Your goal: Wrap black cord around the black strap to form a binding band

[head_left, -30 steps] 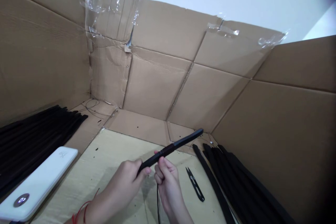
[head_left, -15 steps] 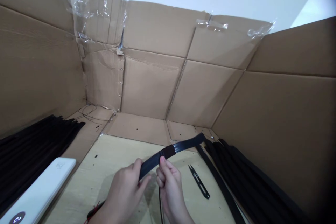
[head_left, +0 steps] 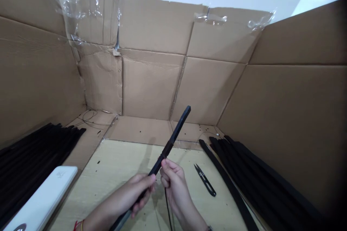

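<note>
Head view: my left hand (head_left: 132,193) closes firmly round the black strip (head_left: 173,137), my right fingers (head_left: 165,164) pinching narrowly against it, apparently to steady it, tilted upward.

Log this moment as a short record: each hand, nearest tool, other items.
Left hand: grips the black strip below the right hand
Right hand: pinches the same strip higher up; a thin black wire runs down past it
Nearest tool: thread snips on the plywood board, right of the right hand
Other items: stacked black strips on both sides; white power bank at left
</note>
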`<state>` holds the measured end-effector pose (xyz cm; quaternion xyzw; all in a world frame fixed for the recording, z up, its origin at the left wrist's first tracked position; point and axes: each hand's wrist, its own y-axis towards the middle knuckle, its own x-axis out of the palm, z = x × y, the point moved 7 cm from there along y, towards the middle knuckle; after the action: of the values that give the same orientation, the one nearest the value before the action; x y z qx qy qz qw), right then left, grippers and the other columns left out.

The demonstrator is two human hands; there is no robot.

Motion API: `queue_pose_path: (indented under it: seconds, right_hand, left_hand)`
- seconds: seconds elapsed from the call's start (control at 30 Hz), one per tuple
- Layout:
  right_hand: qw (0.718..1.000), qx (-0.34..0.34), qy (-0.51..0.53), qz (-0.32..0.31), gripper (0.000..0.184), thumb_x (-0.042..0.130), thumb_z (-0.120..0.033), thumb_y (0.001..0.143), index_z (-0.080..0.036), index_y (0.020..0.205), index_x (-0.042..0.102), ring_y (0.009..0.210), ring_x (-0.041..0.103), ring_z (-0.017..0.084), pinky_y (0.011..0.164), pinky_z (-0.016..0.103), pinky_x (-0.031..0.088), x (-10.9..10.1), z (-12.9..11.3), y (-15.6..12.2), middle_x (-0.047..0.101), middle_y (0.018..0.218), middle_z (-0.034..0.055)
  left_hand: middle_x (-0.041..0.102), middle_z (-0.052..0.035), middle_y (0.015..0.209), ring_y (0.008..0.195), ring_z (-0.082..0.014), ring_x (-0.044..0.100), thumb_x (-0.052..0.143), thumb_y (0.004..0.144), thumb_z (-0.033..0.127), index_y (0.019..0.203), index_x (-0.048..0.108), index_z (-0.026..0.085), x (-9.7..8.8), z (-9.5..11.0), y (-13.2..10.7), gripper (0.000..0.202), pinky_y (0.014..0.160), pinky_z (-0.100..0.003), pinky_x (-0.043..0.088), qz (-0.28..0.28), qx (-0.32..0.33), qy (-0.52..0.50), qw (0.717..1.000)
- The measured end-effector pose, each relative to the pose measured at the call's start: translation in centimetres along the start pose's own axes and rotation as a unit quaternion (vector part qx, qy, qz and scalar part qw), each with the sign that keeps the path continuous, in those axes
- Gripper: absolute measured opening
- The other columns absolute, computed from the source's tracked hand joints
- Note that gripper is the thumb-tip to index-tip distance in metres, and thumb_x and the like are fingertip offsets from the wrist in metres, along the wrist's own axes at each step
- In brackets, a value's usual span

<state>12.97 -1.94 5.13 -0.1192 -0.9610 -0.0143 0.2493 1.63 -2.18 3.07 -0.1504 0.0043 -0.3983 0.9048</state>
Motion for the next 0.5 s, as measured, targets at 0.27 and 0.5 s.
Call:
queue_pose_path:
  seconds: [0.27, 0.5]
  right_hand:
    - [1.000, 0.003, 0.005, 0.006, 0.060, 0.088, -0.048, 0.058, -0.015, 0.061, 0.039, 0.050, 0.009, 0.003, 0.045, 0.021, 0.007, -0.5, 0.7, 0.6, 0.019, 0.054, -0.0093]
    - [0.997, 0.061, 0.043, -0.025, 0.072, 0.088, -0.054, 0.056, -0.007, 0.106, 0.064, 0.049, 0.006, 0.003, 0.045, 0.019, 0.006, 0.3, 1.1, -0.4, 0.014, 0.054, -0.0115]
  left_hand:
    - [0.066, -0.0130, 0.078, 0.069, -0.0237, 0.060, 0.032, 0.097, 0.046, 0.089, 0.058, 0.014, -1.7, 3.7, -1.5, 0.042, 0.061, -0.030, 0.029, 0.231, 0.091, 0.427, 0.870]
    - [0.045, 0.0040, 0.049, 0.039, -0.0107, 0.038, 0.048, 0.079, 0.075, 0.090, 0.057, 0.015, -0.8, 2.0, -0.3, 0.062, 0.040, -0.022, 0.028, 0.035, 0.069, 0.129, 0.989]
